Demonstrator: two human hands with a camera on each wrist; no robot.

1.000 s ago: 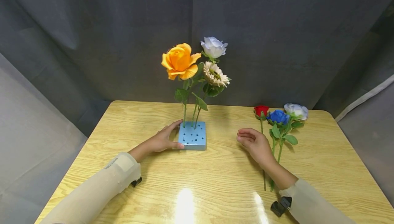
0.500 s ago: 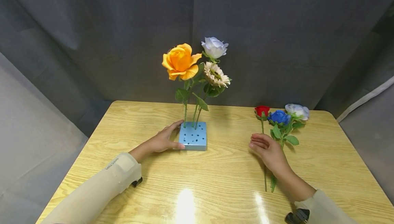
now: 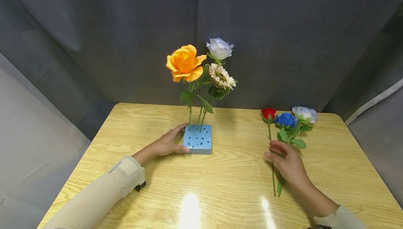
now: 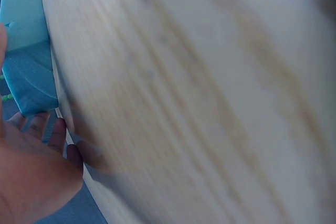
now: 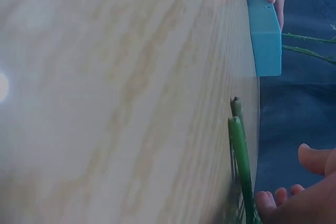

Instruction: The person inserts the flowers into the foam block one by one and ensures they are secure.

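On the table, my left hand (image 3: 164,144) holds a light blue foam block (image 3: 197,149) full of holes, thumb at the front left corner and fingers at the back left. From the block rise an orange rose (image 3: 184,63), a pale bluish-white rose (image 3: 219,49) and a cream daisy-like flower (image 3: 221,76). My right hand (image 3: 290,164) is over the stem of a lying red rose (image 3: 268,113), thumb and fingers apart around it. The right wrist view shows green stem ends (image 5: 240,145) close to the fingertips.
Right of the red rose lie a blue rose (image 3: 285,120) and another pale rose (image 3: 304,113), their leafy stems partly behind my right hand. The wooden table (image 3: 226,187) reaches back to a dark grey curtain (image 3: 283,40).
My right hand has moved right and slightly toward me, from bare table to over the red rose's stem. My left hand stays at the foam block.
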